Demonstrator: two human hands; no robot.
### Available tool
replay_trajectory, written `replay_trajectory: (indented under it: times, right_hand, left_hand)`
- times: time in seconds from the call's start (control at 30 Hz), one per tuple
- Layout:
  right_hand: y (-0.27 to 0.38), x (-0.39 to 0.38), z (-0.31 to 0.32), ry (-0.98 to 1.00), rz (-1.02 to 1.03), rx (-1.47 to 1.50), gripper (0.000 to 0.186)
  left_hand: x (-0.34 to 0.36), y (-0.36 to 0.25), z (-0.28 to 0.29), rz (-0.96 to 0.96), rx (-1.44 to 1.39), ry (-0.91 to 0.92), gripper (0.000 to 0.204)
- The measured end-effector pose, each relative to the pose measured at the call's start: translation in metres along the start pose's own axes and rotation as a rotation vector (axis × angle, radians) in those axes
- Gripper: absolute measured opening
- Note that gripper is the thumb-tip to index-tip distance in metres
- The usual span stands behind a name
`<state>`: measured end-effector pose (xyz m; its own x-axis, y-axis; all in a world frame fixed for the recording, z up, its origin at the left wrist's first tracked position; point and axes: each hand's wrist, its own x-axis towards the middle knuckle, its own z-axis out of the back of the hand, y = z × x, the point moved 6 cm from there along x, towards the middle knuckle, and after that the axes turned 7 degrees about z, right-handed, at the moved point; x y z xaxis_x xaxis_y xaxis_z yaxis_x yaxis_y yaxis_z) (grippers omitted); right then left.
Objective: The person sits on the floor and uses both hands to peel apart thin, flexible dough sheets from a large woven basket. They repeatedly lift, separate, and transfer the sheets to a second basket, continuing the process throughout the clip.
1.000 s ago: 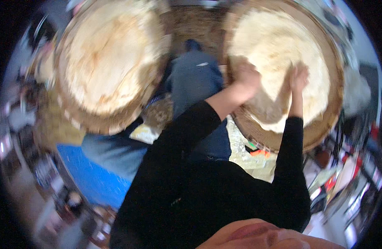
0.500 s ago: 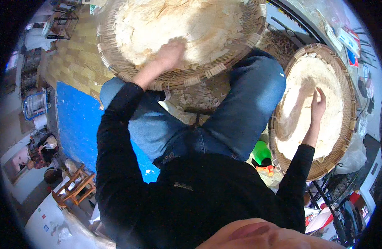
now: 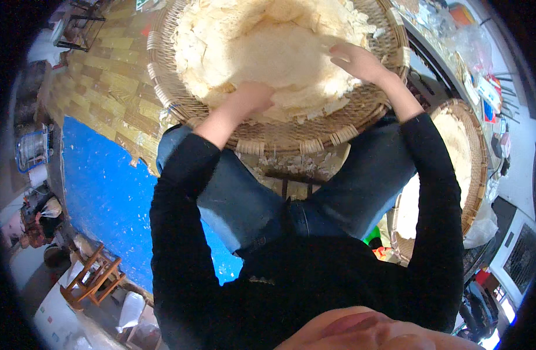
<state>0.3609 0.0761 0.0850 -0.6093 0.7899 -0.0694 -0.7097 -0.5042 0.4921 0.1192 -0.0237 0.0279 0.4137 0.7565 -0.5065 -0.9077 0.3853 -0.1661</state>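
Note:
A large round woven basket (image 3: 268,139) stands in front of my knees. Inside it a pale, cream-coloured thin sheet of material (image 3: 279,55) lies with ragged, flaky edges; I cannot make out what it is made of. My left hand (image 3: 253,98) is over the sheet's near left part, its fingers blurred and pointing right. Above the right edge of the sheet, my right hand (image 3: 361,63) has its thumb and fingers apart, with nothing visible between them. Whether either hand touches the sheet is hard to tell.
A second woven basket (image 3: 477,192) with similar pale material stands at my right, partly behind my arm. Pale flakes litter the floor under the big basket. A blue mat (image 3: 107,192) covers the floor at left, near a wooden stool (image 3: 93,277). Behind my right arm is something green (image 3: 373,236).
My right hand has left the right-hand basket and come over the large one. My left hand has shifted slightly right and down. The view has turned, moving the baskets within it.

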Motion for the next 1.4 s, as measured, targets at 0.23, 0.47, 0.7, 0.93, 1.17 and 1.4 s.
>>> replay_trajectory:
  times: [0.23, 0.47, 0.7, 0.93, 1.17, 1.4]
  right_hand:
    - [-0.082, 0.115, -0.045, -0.241, -0.150, -0.543, 0.062]
    - [-0.103, 0.120, -0.027, -0.249, -0.384, -0.015, 0.059]
    - [-0.040, 0.080, -0.007, -0.274, -0.364, 0.669, 0.037]
    - [0.023, 0.089, 0.013, -0.335, -0.252, 0.991, 0.029]
    - [0.050, 0.098, 0.024, -0.336, -0.177, 1.106, 0.026]
    - [0.164, 0.115, 0.037, -0.326, 0.150, 0.623, 0.031]
  left_hand:
    - [-0.003, -0.018, 0.026, -0.070, -0.146, -0.159, 0.023]
    - [-0.004, -0.007, 0.018, -0.016, -0.110, -0.165, 0.018]
    - [0.001, -0.016, 0.015, -0.006, -0.115, -0.229, 0.018]
    - [0.001, -0.023, 0.009, -0.053, -0.102, -0.205, 0.017]
    - [0.007, -0.038, 0.009, -0.069, -0.172, 0.036, 0.018]
    - [0.014, -0.056, 0.025, -0.310, -0.023, -0.745, 0.030]
